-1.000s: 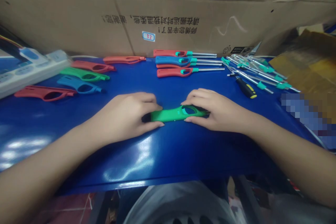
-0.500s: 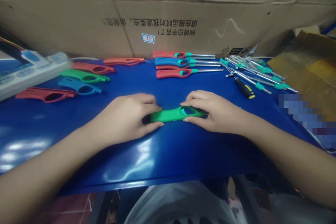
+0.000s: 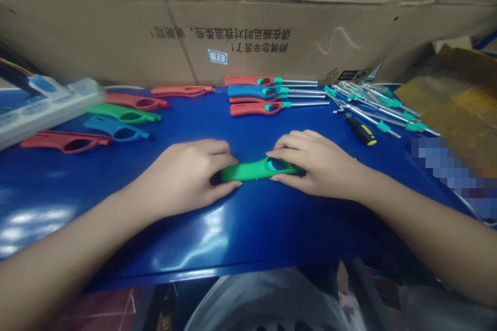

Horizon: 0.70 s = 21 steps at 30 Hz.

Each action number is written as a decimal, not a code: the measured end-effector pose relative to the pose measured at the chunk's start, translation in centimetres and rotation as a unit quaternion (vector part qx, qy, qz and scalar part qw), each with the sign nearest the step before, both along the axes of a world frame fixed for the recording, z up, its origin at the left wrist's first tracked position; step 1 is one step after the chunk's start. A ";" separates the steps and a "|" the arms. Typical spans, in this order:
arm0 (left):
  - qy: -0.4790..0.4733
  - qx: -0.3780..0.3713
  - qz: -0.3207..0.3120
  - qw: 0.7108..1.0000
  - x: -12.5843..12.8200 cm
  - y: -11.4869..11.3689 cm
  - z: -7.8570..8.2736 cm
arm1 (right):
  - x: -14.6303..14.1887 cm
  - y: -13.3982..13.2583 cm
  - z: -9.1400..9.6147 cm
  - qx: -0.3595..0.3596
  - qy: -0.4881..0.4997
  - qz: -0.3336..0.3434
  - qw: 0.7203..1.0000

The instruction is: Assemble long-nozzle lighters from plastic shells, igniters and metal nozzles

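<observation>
Between my hands, low over the blue table (image 3: 248,227), is a green gas lighter (image 3: 248,170) with a teal trigger in its opening. My left hand (image 3: 194,170) pinches the handle's left end between thumb and fingers. At the trigger end, my right hand (image 3: 306,163) grips it, thumb on the near side and fingers on the far side. My right palm hides whatever extends beyond that end. Behind them lie several lighters with metal tubes, among them a red lighter (image 3: 254,109) and a blue lighter (image 3: 248,91).
At the left lie loose handle shells: red (image 3: 62,140), blue (image 3: 116,128), green (image 3: 122,113), near a white power strip (image 3: 50,103). Several metal tubes with teal triggers (image 3: 388,106) and a black-yellow screwdriver (image 3: 361,130) lie right. A cardboard box (image 3: 116,36) walls the back.
Both hands keep their hold on the green lighter in nearly the same place. My right hand's fingers have shifted slightly; the whole view has moved a little.
</observation>
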State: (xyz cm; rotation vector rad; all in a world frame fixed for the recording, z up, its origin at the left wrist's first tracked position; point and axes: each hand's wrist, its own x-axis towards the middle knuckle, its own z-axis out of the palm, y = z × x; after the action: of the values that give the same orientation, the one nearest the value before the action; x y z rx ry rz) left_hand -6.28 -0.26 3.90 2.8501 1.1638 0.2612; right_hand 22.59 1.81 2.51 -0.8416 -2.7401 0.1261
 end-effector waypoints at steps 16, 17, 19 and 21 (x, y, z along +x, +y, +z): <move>0.023 -0.007 0.015 1.000 0.3 -0.2 0.1 | 0.1 0.2 0.0 -0.110 0.037 -0.015 0.993; 0.023 -0.005 0.015 1.000 0.3 -0.2 0.1 | 0.1 0.2 -0.1 -0.122 0.043 -0.016 0.991; 0.023 0.000 0.014 1.000 0.3 -0.2 0.1 | 0.1 0.3 -0.1 -0.131 0.046 -0.019 0.990; 0.022 0.001 0.012 1.000 0.3 -0.2 0.0 | 0.0 0.3 -0.2 -0.130 0.049 -0.022 0.990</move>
State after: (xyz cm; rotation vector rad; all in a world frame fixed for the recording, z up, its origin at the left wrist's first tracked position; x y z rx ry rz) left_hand -6.00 -0.45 3.93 2.8576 1.2078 0.2026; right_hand 22.57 2.14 2.31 -0.9352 -2.6461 0.5103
